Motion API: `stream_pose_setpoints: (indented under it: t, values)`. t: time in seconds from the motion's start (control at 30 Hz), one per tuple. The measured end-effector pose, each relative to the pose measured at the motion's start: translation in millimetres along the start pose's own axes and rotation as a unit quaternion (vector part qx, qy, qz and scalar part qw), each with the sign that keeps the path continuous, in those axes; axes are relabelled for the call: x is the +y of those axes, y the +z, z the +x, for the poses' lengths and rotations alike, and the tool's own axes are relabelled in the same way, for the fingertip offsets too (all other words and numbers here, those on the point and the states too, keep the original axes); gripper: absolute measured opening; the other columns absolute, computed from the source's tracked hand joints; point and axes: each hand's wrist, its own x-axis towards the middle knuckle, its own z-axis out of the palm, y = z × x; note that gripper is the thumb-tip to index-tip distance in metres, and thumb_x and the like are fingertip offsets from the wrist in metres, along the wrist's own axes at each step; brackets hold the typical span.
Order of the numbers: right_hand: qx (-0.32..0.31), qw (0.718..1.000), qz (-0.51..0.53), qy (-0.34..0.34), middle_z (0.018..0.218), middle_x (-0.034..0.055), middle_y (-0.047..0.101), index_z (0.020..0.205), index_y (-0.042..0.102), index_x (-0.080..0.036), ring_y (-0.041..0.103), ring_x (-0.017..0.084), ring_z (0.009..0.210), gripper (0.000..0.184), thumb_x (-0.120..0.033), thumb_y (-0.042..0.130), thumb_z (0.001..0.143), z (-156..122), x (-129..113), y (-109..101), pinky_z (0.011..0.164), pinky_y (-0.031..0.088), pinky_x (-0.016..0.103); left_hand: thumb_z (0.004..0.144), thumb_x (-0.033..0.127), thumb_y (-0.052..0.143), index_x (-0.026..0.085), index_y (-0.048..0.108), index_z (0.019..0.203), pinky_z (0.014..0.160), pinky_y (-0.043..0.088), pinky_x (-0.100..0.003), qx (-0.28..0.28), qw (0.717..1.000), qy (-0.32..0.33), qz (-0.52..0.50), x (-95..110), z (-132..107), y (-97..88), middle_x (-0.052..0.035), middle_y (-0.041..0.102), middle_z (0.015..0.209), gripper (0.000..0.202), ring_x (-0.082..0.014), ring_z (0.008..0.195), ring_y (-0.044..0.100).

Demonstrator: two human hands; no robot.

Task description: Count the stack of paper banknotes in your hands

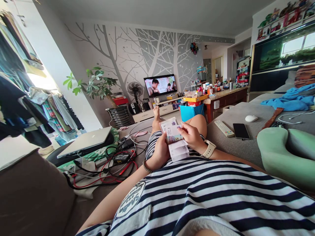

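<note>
"two hands, one bundle. what have they got?"

"paper slips [169,126], a small stack, held up just over the striped clothing [209,190]. one of them shows a figure 5 on a coloured print."

"and the left hand [159,149]?"

"mostly closed, thumb up at the near left edge, gripping the slips. its wrist wears a bracelet [147,166]. i can't tell how its fingers lie underneath."

"the right hand [193,136]?"

"also curled in, thumb pressing the slips from the other side, fingers tucked under. a pale watch [208,149] sits on that wrist. below the stack a creased white strip [179,152] hangs towards the body; i can't make out its print."

"what lies around?"

"on the right, along the grey sofa [242,149]: a remote [223,128], a dark phone [241,131] just beside it, a white mouse [251,118] near both, and nearer, a green cushion [273,147]."

"and on the left?"

"tangled cables [118,164], black, red and white, with a closed laptop [85,141] next to them."

"further off?"

"a lit television [161,85] by the tree-patterned wall [105,49], a fan [135,90] beside it, and a wooden bench [226,97] crowded with jars."
</note>
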Motion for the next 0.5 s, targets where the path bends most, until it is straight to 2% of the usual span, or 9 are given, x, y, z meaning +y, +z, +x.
stream_pose_setpoints:
  t: [0.17, 0.3, 0.5]
  values:
    - [0.007, 1.0, 0.008, -0.001, 0.063, -0.0021, 0.05, 0.074, 0.049, -0.024, 0.047, 0.016, 0.06, 0.05, -0.066, 0.051, 0.102, -1.6, 1.9, 0.8, 0.059, 0.033, 0.03, 0.09, 0.024, 0.067, 0.018, 0.075, 0.124, 0.099, 0.064, -0.042, 0.011, 1.0, -0.018, 0.007, 2.2, 0.1, 0.5, -0.0097, 0.085, 0.104, 0.035, -0.0324, 0.113, 0.079]
    - [-0.001, 1.0, 0.026, 0.002, 0.065, -0.0015, 0.054, 0.079, 0.056, -0.023, 0.051, 0.016, 0.061, 0.046, -0.062, 0.052, 0.103, -3.1, 0.6, 1.1, 0.06, 0.036, 0.029, 0.089, 0.02, 0.067, 0.019, 0.076, 0.121, 0.096, 0.064, -0.039, 0.025, 0.999, -0.015, 0.044, 7.5, -7.6, 3.5, -0.0062, 0.085, 0.095, 0.033, -0.031, 0.111, 0.079]
    - [-0.02, 0.999, 0.027, -0.011, 0.07, -0.0002, 0.061, 0.084, 0.061, -0.022, 0.056, 0.017, 0.066, 0.043, -0.061, 0.058, 0.101, -5.2, -2.1, 0.7, 0.063, 0.041, 0.029, 0.086, 0.022, 0.074, 0.017, 0.078, 0.113, 0.094, 0.064, -0.04, -0.002, 0.998, 0.014, 0.059, 9.9, -15.1, 4.0, -0.009, 0.085, 0.094, 0.028, -0.0342, 0.112, 0.078]
